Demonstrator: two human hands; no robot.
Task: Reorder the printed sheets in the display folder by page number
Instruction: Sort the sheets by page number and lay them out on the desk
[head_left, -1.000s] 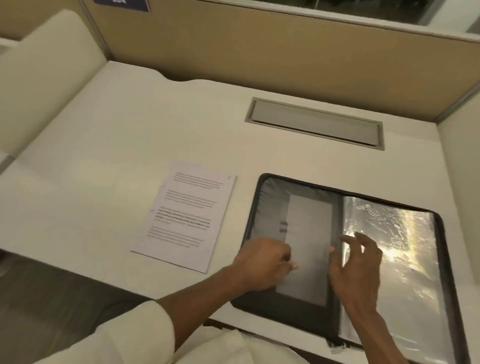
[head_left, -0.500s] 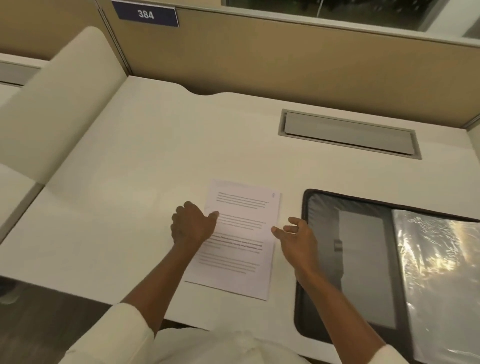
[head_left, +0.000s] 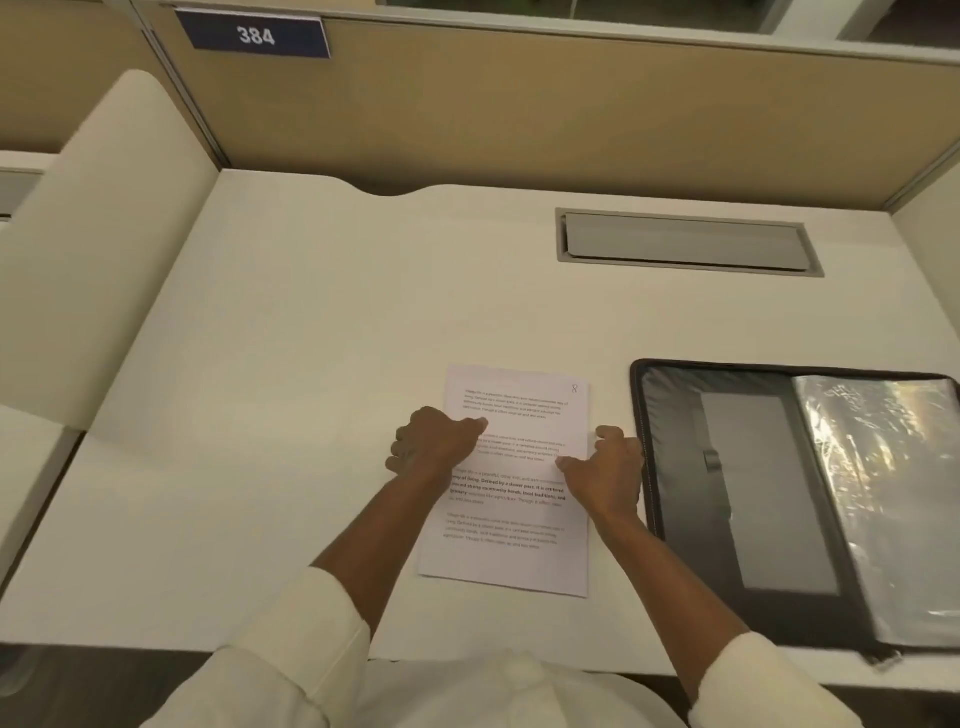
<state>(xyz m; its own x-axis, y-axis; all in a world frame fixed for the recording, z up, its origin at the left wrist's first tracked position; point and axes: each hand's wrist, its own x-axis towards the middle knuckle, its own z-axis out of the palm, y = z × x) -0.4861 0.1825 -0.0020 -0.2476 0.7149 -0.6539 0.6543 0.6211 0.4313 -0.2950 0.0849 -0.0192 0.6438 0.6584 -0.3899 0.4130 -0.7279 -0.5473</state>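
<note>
A stack of printed sheets (head_left: 519, 551) lies flat on the white desk (head_left: 311, 364) in front of me, with a handwritten 8 in the top sheet's upper right corner. My left hand (head_left: 436, 444) grips the stack's left edge, thumb on top of the paper. At the right edge, my right hand (head_left: 608, 470) holds the stack the same way. The black display folder (head_left: 675, 519) lies open to the right, touching neither hand. Its clear plastic sleeves (head_left: 893, 493) are on the right half and run out of frame.
A grey cable hatch (head_left: 685, 241) is set into the desk at the back right. A tan partition with a blue sign reading 384 (head_left: 254, 35) closes the back. A cream divider (head_left: 104, 234) stands on the left.
Both hands left the open folder and moved left to the printed sheets. They now hold the stack's two side edges. The view has shifted left with them.
</note>
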